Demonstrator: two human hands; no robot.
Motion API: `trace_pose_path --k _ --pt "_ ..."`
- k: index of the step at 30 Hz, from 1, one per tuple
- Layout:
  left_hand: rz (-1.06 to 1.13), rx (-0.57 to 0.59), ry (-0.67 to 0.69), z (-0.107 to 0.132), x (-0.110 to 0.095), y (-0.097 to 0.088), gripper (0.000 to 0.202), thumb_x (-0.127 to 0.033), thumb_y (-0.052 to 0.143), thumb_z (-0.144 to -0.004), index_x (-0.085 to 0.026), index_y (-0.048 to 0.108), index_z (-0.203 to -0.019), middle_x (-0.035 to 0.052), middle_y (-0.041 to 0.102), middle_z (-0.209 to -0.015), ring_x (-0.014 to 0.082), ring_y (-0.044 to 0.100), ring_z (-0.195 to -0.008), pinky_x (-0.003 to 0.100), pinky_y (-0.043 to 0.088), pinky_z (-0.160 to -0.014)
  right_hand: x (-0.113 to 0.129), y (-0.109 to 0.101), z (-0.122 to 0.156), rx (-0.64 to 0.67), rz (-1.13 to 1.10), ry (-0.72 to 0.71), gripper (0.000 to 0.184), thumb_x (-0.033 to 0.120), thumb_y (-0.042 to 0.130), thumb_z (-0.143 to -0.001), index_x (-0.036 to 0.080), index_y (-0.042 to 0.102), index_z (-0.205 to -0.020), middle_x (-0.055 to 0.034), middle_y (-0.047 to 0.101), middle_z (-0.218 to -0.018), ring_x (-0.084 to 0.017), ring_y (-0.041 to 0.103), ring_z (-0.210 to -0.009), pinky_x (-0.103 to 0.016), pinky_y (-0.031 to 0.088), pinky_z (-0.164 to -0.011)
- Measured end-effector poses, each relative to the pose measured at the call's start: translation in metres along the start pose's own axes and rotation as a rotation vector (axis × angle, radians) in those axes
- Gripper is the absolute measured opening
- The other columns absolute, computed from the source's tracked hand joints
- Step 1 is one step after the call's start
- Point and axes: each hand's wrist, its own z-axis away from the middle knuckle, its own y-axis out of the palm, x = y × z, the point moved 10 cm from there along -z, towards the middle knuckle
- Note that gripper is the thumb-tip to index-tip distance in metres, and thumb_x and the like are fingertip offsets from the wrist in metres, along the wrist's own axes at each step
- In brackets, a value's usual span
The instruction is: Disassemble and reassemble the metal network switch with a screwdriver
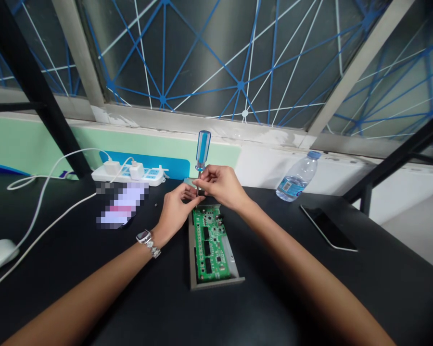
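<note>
A screwdriver with a blue and clear handle stands nearly upright at the far end of a green circuit board. My right hand pinches its metal shaft just below the handle. Beside the shaft's lower end, my left hand has its thumb and fingers drawn together; what they grip is hidden. The board lies in a shallow grey metal housing on the black table. Black chips and small components show on the board. The screwdriver's tip is covered by my fingers.
Behind on the left is a white power strip with plugs and white cables. A phone with a blurred screen lies in front of it. A white mouse is far left. On the right are a water bottle and a dark-screened phone.
</note>
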Motion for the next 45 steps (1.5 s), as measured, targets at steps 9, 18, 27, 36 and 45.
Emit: trace_pose_path --k 9,18,27,36,45 --pt "0.195 0.170 -0.050 -0.004 0.009 0.010 0.018 -0.032 0.065 -0.085 -0.014 0.068 -0.090 0.0091 0.075 -0.091 0.0219 0.071 -0.088 0.033 0.055 -0.082 0.001 0.005 0.000 0.070 -0.046 0.005 0.027 0.040 0.070 -0.079 0.017 0.060 -0.089 -0.0033 0.065 -0.084 -0.013 0.063 -0.059 -0.024 0.048 -0.050" --pt "0.180 0.333 0.031 -0.003 0.003 0.020 0.022 -0.027 0.050 -0.095 -0.014 0.068 -0.097 0.0088 0.073 -0.098 0.0207 0.068 -0.095 0.035 0.052 -0.089 0.004 0.012 0.004 0.227 -0.159 0.094 0.017 0.025 0.061 -0.085 0.013 0.066 -0.096 -0.0071 0.071 -0.084 -0.011 0.066 -0.058 -0.020 0.044 -0.046" --pt "0.169 0.303 0.049 -0.002 -0.001 0.018 0.020 -0.026 0.053 -0.092 -0.016 0.066 -0.104 0.0086 0.072 -0.104 0.0206 0.068 -0.098 0.036 0.053 -0.091 0.005 0.012 0.002 0.215 -0.147 0.061 0.014 0.026 0.062 -0.084 0.013 0.068 -0.087 -0.0015 0.065 -0.062 -0.013 0.065 -0.054 -0.023 0.046 -0.050" --pt "0.070 0.031 0.004 -0.001 0.002 0.001 0.016 -0.032 0.070 -0.082 -0.016 0.066 -0.081 0.0039 0.072 -0.081 0.0193 0.070 -0.077 0.030 0.055 -0.073 0.000 0.001 0.000 -0.023 -0.040 -0.017 0.022 0.033 0.071 -0.077 0.018 0.058 -0.069 -0.0011 0.064 -0.068 -0.012 0.060 -0.054 -0.025 0.046 -0.050" --pt "0.078 0.100 0.035 -0.001 0.002 0.006 0.021 -0.032 0.062 -0.088 -0.015 0.074 -0.093 0.0082 0.077 -0.095 0.0238 0.072 -0.087 0.032 0.055 -0.077 0.015 0.003 0.000 0.093 -0.004 -0.117 0.022 0.033 0.067 -0.082 0.015 0.067 -0.094 -0.0041 0.069 -0.081 -0.015 0.064 -0.070 -0.030 0.052 -0.069"
